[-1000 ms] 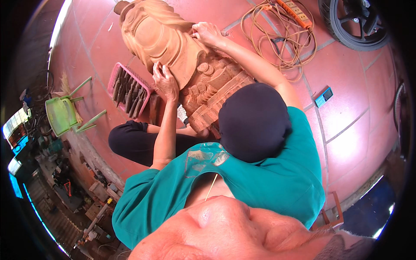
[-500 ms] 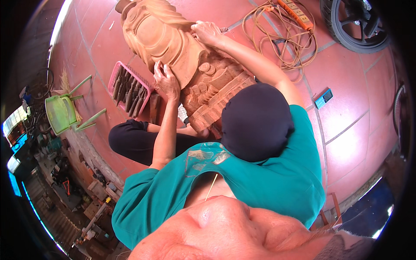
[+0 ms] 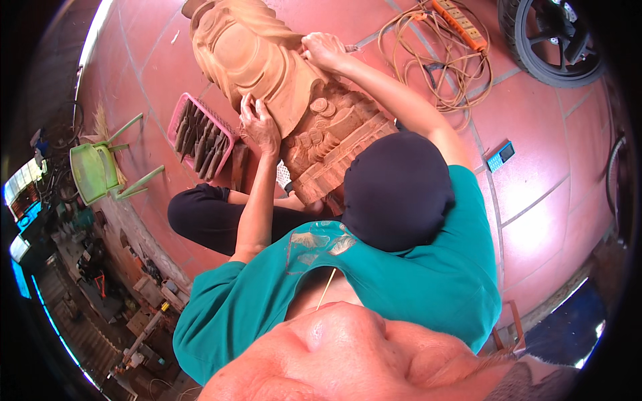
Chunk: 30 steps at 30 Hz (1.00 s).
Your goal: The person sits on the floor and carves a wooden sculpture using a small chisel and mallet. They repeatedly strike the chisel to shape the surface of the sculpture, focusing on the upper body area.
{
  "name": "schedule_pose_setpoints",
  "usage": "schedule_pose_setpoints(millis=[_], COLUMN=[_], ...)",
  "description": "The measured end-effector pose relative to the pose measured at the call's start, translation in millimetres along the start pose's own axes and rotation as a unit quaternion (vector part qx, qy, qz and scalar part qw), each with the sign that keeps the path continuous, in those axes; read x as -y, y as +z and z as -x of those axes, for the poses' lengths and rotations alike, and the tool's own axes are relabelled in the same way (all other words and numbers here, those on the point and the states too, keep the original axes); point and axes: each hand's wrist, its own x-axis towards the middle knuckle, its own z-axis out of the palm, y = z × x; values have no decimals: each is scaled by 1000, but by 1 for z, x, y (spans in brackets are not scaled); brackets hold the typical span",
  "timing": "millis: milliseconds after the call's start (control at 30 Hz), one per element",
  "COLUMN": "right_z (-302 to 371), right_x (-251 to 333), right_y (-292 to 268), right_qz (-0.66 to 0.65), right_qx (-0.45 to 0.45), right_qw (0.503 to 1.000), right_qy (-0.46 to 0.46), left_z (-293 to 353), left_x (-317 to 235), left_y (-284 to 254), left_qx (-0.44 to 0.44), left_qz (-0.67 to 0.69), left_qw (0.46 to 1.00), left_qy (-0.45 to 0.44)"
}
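Note:
A carved wooden statue (image 3: 244, 50) lies tilted in front of me, with folded robe shapes and a carved base of coin-like discs near my legs. On the near left edge of the robe rests my left hand (image 3: 259, 125), its fingers spread and nothing in them. My right hand (image 3: 323, 52) is closed at the robe's right edge. It grips a slim carving tool (image 3: 351, 48), whose end sticks out past the right side of the fist; the working tip is hidden.
Left of the statue, a pink basket (image 3: 232, 140) holds several dark carving tools. A green chair (image 3: 93, 172) lies farther left. At the right are a coiled cord (image 3: 428, 73), an orange power strip (image 3: 460, 24), a blue phone (image 3: 500, 156) and a wheel (image 3: 558, 50).
Both hands keep nearly the same places on the statue. The whole view has shifted slightly, and the right fist looks turned a little.

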Motion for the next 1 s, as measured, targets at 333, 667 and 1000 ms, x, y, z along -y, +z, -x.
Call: schedule_pose_setpoints(millis=[333, 667, 1000], right_z=[38, 8, 39], right_x=[8, -9, 5], right_y=[-36, 12, -45], right_qz=[-38, -39, -94], right_qx=[95, -61, 125], right_qw=[995, 996, 987], right_qy=[8, -51, 28], left_z=[2, -1, 2], left_x=[4, -2, 0], left_y=[0, 0, -2], left_qx=[-3, 4, 1], left_qz=[-1, -8, -3], left_qw=[1000, 1000, 1000], left_qy=[-4, 7, -10])
